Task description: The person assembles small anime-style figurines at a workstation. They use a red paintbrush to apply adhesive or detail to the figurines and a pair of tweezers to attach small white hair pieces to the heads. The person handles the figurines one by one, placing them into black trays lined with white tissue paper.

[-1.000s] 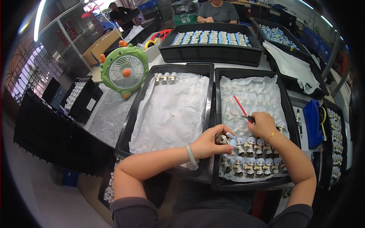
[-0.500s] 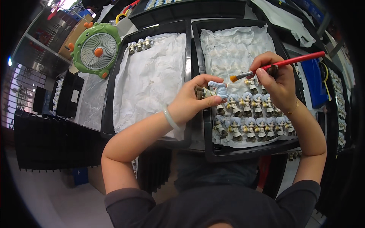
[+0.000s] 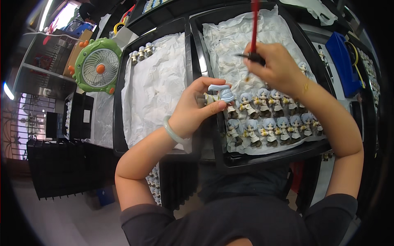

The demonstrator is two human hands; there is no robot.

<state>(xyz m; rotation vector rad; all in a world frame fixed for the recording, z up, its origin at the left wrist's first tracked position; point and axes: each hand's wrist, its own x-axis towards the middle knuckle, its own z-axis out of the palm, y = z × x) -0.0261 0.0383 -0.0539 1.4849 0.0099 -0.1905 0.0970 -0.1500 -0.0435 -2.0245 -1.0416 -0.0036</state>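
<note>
Between the fingers and thumb of my left hand (image 3: 185, 107) is a small figurine (image 3: 221, 94) with pale blue hair, lying sideways with the hair toward the right. My right hand (image 3: 276, 67) is closed round a red-handled paintbrush (image 3: 254, 26), its handle pointing away from me. A dark tool (image 3: 255, 58) with a thin tip also sits in that hand; its kind is unclear. The brush's bristles are blurred, above and right of the figurine, apart from it. Below both hands, rows of similar figurines (image 3: 269, 131) lie on white paper in the black right tray (image 3: 246, 163).
The black left tray (image 3: 117, 137) holds crumpled white paper and 3 figurines (image 3: 141, 53) at its far left corner. A green animal-shaped fan (image 3: 100, 67) stands beside it. To the right are a blue object (image 3: 341, 65) and another tray of figurines (image 3: 366, 69).
My right hand has turned, so the red handle now points away from me instead of rightward, and the bristles have lifted off the figurine's side. The view has shifted; my left hand keeps its hold.
</note>
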